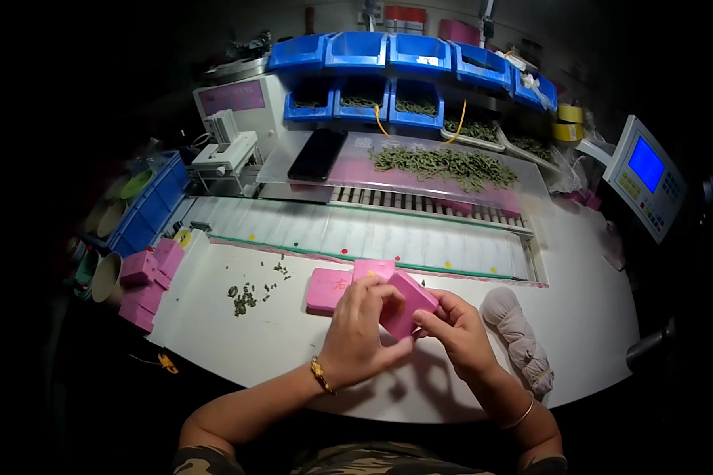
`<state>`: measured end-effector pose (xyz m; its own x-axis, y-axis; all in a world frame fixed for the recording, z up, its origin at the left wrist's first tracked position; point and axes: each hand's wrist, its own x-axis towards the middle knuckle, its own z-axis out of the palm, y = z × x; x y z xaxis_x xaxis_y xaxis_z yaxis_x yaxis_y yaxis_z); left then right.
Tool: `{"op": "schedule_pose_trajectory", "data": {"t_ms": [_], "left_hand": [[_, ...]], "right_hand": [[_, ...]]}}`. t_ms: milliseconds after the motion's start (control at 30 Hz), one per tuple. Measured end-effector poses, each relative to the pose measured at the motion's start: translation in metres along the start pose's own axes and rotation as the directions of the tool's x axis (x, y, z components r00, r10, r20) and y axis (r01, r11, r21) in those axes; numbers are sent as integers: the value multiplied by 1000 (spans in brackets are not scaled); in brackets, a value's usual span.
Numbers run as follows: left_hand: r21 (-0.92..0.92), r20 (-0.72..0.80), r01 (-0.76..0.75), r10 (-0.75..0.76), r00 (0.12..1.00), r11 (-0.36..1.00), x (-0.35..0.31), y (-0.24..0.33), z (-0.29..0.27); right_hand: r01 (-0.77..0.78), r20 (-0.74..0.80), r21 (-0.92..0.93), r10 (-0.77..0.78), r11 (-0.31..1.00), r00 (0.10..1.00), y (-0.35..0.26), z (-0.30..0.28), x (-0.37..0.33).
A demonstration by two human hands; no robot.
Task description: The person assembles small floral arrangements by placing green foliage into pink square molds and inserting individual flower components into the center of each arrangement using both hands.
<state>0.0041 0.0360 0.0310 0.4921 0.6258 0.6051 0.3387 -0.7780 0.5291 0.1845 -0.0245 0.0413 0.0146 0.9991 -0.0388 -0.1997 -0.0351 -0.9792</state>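
Observation:
A pink rectangular block (413, 294) is held tilted just above the white worktop, between my two hands. My right hand (461, 336) pinches its right edge with the thumb and curled fingers. My left hand (356, 328) curves around its left side, fingers bent over it and thumb below. What my left fingertips press on is partly hidden. Behind my left hand lie another pink block (325, 290) with a red mark and a further pink block (372, 269), both partly covered by my fingers.
Small green pieces (245, 299) lie scattered at left. A white conveyor (356, 237) runs behind, with a clear panel bearing green strips (451, 168) and a black phone (318, 155). Blue bins (356, 51) line the back. At right are a grey cloth bundle (519, 340) and a control screen (646, 170).

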Motion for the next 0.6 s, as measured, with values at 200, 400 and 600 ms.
{"op": "schedule_pose_trajectory", "data": {"t_ms": [200,400,600], "left_hand": [[-25,-79,395,-396,915,918,43,-100,-30],[433,-289,520,-433,854,736,46,-194,-70],[444,-237,587,-543,805,677,68,-202,-63]], "right_hand": [[46,9,-273,-45,961,999,5,-8,20],[193,58,-737,-223,647,973,4,-20,32],[444,295,-812,-390,379,872,25,-11,67]]}}
